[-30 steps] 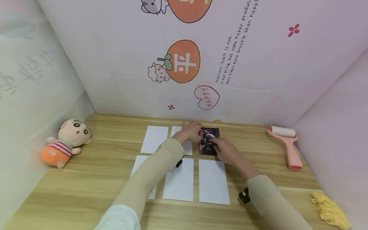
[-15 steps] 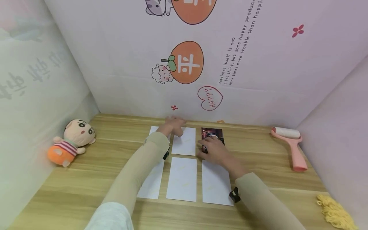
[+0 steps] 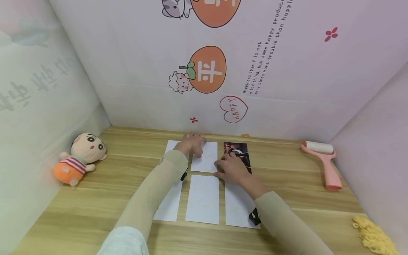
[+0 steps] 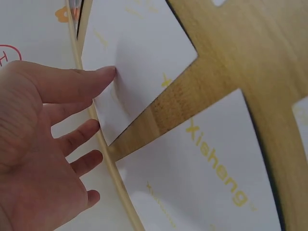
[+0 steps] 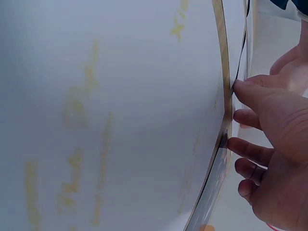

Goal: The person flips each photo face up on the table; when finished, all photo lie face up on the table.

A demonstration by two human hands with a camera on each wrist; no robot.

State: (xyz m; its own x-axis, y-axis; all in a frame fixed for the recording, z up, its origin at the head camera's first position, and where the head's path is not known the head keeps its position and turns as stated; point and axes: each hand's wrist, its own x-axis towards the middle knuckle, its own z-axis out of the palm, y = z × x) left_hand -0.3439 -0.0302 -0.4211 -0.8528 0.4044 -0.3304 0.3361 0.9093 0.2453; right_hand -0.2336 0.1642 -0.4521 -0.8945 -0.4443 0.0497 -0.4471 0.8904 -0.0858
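White photo-paper sheets with yellow lettering lie in two rows on the wooden table. At the middle sheet of the far row, my left hand reaches over the upper left corner. In the left wrist view its thumb lies over the sheet, with the other fingers spread along the far edge. My right hand reaches the same sheet's near right corner with thumb and fingertips. Under and behind that hand is a dark, glossy picture, face up and partly covered.
The near row holds white sheets at left, middle and right. Another far sheet is mostly behind the left arm. A plush doll lies left; a pink lint roller and yellow yarn lie right.
My left hand has moved left, from beside the dark picture to the middle sheet's far left corner. My right hand has come off the picture's right side toward the middle sheet's near right corner.
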